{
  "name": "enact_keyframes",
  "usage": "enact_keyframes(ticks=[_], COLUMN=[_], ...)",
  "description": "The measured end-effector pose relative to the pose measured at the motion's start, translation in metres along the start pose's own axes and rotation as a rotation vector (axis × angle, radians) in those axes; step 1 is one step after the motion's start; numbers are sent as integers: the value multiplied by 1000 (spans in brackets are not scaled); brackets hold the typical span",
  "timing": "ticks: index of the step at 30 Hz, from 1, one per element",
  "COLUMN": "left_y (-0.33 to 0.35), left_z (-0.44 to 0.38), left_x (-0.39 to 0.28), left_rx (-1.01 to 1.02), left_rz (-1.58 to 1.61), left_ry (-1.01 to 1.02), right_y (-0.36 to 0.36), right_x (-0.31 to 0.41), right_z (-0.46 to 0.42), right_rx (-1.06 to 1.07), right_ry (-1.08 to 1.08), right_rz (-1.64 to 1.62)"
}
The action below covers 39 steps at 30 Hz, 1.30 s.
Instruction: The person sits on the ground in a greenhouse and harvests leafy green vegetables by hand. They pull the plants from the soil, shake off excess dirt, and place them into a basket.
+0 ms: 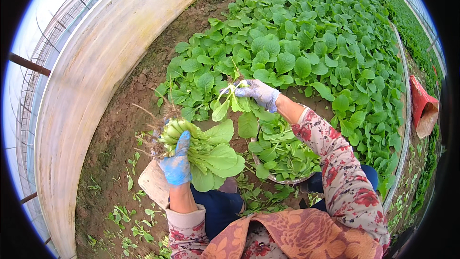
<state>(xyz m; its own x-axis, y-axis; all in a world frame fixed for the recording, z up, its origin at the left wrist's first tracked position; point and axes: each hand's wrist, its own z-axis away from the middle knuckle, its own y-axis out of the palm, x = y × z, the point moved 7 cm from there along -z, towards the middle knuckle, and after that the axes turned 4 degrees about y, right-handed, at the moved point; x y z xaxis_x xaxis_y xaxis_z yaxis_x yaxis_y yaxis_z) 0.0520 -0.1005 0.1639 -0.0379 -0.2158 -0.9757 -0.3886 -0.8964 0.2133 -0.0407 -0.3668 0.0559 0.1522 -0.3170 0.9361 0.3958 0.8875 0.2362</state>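
My left hand (178, 163), in a blue glove, grips a thick bunch of leafy green seedlings (212, 153). Their pale stems are gathered together, and soil-covered roots (149, 138) stick out to the left. Up and to the right, my right hand (257, 93) wears a pale, soiled glove. A small uprooted leafy plant (230, 102) is pinched in its fingers, with its roots pointing upward and leaves hanging down. Below my right forearm stands a round basin (284, 181) filled with loose leafy greens (284, 151).
A dense bed of leafy greens (302, 43) spreads ahead and to the right. Pale plastic sheeting (100, 43) curves along the left. Plucked leaves (142, 230) litter the soil (104, 172). A red bag (424, 108) lies beyond a narrow pale border strip (404, 90).
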Motion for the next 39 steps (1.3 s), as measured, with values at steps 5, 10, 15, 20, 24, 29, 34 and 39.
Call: enact_keyframes(ticks=[5, 10, 15, 20, 24, 29, 34, 39], left_y=[42, 72, 87, 109, 124, 135, 140, 150], left_z=[17, 39, 57, 90, 83, 75, 91, 100], left_x=[18, 24, 17, 8, 8, 34, 60, 67], left_rx=[282, 615, 899, 1301, 1137, 960, 937, 1022], left_rz=[175, 289, 330, 322, 277, 205, 122, 232], left_ry=[-174, -369, -435, -440, -157, -327, -554, -604], right_y=[19, 18, 31, 15, 11, 26, 22, 21], right_x=[45, 77, 92, 89, 91, 92, 97, 98], right_z=[68, 115, 140, 137, 140, 152, 163, 170], right_rx=[-4, -224, -105, -295, -442, -379, -427, -443], right_ry=[-203, -304, -412, -432, -569, -597, -544, -570], right_rz=[-15, 355, 62, 228, 212, 9, -190, -365])
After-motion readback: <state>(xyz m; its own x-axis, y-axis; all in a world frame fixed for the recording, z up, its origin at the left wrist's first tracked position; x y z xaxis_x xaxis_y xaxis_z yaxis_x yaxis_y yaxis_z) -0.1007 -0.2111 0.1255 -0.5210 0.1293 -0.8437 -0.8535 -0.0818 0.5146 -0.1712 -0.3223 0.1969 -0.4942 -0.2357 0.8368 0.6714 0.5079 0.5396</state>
